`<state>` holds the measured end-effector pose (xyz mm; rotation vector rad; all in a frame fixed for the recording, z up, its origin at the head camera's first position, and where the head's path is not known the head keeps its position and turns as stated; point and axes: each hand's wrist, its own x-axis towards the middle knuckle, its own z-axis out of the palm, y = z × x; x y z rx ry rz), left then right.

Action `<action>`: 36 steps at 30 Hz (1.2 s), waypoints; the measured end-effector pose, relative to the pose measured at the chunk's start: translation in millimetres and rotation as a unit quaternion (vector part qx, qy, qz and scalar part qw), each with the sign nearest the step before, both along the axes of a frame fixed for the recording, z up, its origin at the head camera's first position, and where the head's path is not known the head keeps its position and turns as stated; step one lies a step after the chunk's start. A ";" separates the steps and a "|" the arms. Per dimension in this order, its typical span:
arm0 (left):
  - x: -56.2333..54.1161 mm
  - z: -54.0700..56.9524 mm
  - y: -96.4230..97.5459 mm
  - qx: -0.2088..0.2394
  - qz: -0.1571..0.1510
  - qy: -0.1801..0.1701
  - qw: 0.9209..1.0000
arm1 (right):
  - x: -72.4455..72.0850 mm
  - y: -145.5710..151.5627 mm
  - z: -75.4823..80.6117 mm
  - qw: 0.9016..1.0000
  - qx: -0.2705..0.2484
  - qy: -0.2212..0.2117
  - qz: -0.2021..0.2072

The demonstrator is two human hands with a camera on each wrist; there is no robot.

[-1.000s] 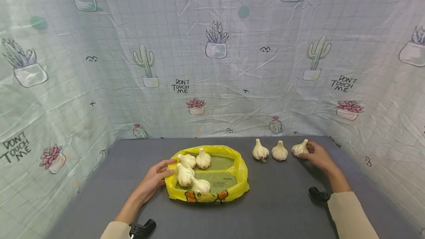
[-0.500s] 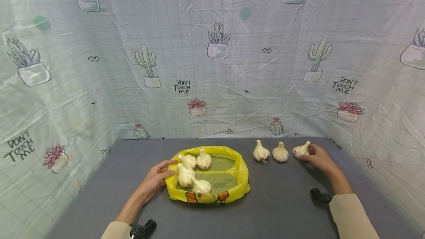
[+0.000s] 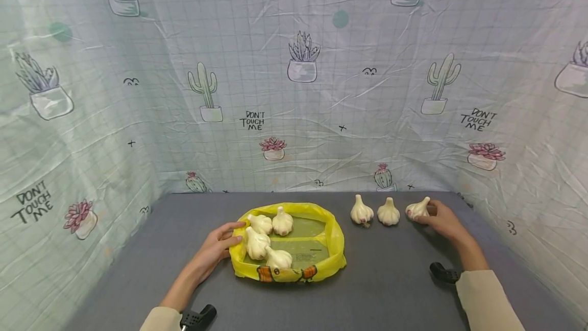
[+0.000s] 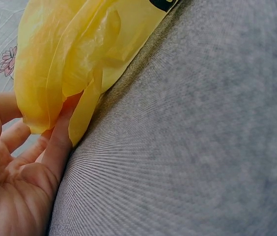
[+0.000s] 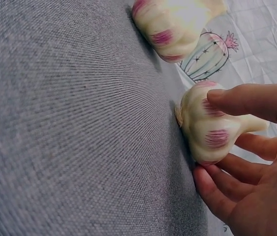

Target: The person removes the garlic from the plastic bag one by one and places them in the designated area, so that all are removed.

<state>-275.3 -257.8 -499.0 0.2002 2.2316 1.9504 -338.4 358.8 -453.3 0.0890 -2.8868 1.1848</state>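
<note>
Left hand (image 3: 215, 245) is gripping yellow bag (image 3: 339, 244) at its left side, four garlic bulbs (image 3: 257, 244) are lying inside, right hand (image 3: 444, 222) is gripping far-right bulb (image 3: 416, 210), two others (image 3: 388, 213) are resting left of it.

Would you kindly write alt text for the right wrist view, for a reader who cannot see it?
The right hand holds a cream garlic bulb with purple streaks between thumb and fingers, at a grey table. A second bulb, cut off by the frame, sits nearby; a printed cactus shows on the backdrop.
</note>
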 end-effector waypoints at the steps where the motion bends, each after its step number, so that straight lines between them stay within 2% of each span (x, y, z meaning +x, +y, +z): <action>1: -0.1 -0.6 0.4 -0.001 -0.001 -0.001 1.000 | 0.0 0.7 -0.2 1.000 0.000 0.000 0.000; 12: 0.4 -0.7 1.8 -0.002 0.002 -0.004 1.000 | 2.0 2.2 -1.4 1.000 0.000 -0.008 -0.004; 24: -1.2 -2.1 0.8 0.003 0.001 0.001 1.000 | 1.2 3.9 0.4 1.000 -0.011 0.007 -0.009; 36: -1.1 -1.7 1.5 0.000 0.004 -0.001 1.000 | 3.4 3.3 7.0 1.000 -0.013 0.000 -0.015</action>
